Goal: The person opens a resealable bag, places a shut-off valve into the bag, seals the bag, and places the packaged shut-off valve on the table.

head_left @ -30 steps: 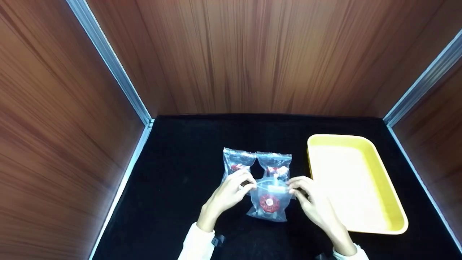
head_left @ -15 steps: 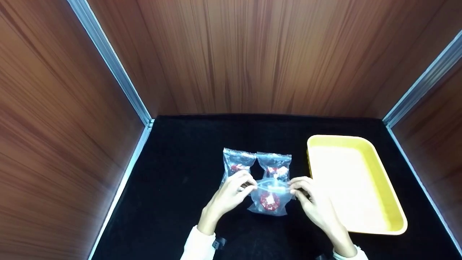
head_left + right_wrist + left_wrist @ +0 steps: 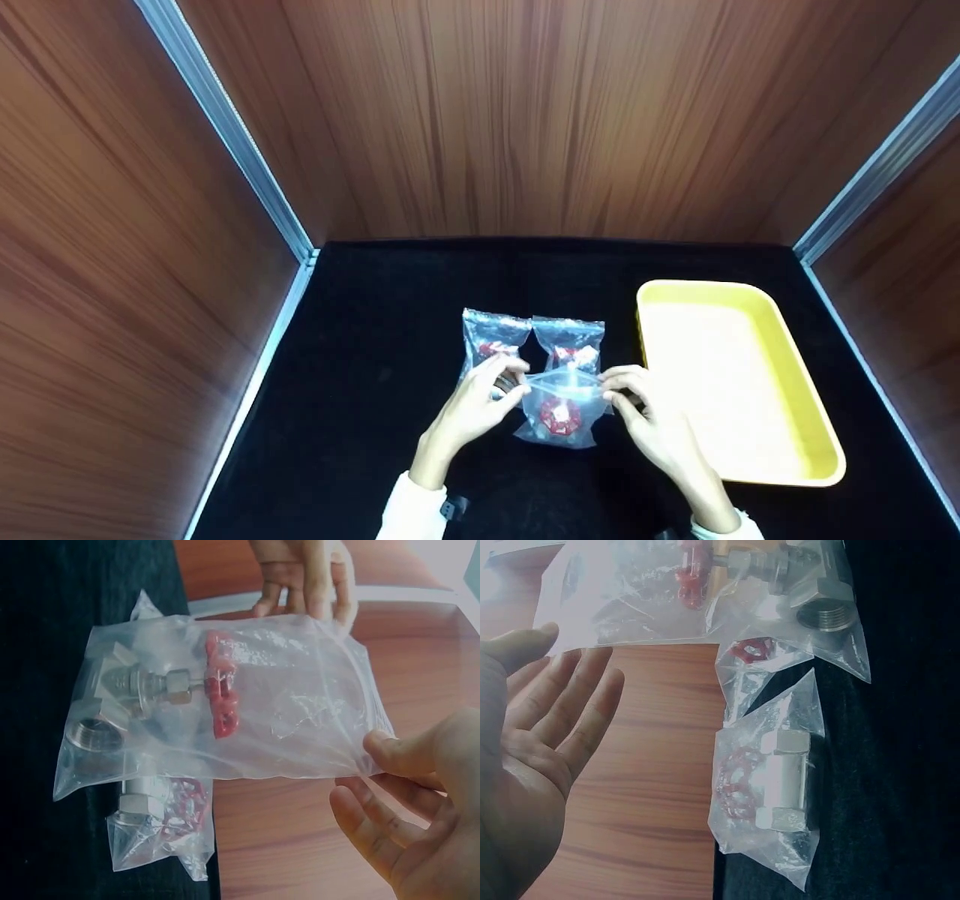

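A clear zip bag [image 3: 561,420] holds a metal valve [image 3: 120,694] with a red handwheel [image 3: 222,686]. It hangs upright, mouth upward, its zip strip forming a slight gap in the head view. My right hand [image 3: 651,420] pinches the bag's right top corner between thumb and fingers. At the left top corner is my left hand [image 3: 478,397], thumb and forefinger parted around the bag's edge; its other fingers are extended in the left wrist view. Behind, two more bagged valves stand on the black surface: a left one [image 3: 496,328] partly hidden by my left hand, and a right one [image 3: 571,337].
A yellow tray [image 3: 814,405] lies to the right, close to my right hand. Black cloth [image 3: 360,375] covers the work surface. Wood-patterned panels [image 3: 480,120] with metal corner strips [image 3: 232,127] enclose it at the back and both sides.
My left thumb and forefinger have parted at the bag's left corner. The bag's bottom has risen slightly and its mouth has narrowed. My right hand has kept its pinch.
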The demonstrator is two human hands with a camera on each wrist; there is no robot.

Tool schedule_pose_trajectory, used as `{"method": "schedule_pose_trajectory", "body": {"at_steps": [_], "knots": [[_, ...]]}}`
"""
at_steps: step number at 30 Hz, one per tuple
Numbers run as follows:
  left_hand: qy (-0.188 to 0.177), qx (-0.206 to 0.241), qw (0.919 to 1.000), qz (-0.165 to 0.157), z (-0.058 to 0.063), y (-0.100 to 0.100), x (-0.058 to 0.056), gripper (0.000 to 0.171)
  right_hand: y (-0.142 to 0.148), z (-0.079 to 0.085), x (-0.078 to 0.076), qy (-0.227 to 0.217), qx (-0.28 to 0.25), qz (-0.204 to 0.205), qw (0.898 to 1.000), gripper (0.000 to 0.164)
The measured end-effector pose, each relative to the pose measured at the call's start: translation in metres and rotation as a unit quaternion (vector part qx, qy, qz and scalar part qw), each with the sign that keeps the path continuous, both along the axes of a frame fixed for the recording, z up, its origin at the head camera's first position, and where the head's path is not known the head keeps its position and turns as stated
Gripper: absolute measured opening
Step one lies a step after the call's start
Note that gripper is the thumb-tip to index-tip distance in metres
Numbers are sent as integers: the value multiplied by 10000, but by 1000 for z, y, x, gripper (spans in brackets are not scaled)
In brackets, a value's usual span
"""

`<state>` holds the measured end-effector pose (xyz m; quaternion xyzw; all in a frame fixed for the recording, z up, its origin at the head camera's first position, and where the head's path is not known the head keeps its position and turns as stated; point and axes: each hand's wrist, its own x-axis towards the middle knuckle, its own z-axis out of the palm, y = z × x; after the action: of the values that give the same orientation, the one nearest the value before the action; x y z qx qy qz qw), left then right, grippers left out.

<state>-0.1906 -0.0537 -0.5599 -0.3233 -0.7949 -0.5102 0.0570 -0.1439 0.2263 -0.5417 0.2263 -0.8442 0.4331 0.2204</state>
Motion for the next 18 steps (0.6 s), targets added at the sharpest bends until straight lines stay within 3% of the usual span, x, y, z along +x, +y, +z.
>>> {"method": "schedule_pose_trajectory", "body": {"at_steps": [7, 11, 15, 18], "knots": [[-188, -22, 9996, 214, -4, 2, 1, 11, -4, -1, -3, 272, 175, -157, 9994, 17], [-194, 31, 9995, 255, -4, 4, 1, 10, -11, 2, -7, 529, 481, -275, 9971, 27], [-200, 55, 9995, 236, -3, 5, 1, 10, -22, 8, -14, 832, 863, -135, 9927, 40], [-163, 50, 9996, 202, -3, 5, 1, 10, -33, 14, -20, 1007, 1248, -48, 9870, 40]]}}
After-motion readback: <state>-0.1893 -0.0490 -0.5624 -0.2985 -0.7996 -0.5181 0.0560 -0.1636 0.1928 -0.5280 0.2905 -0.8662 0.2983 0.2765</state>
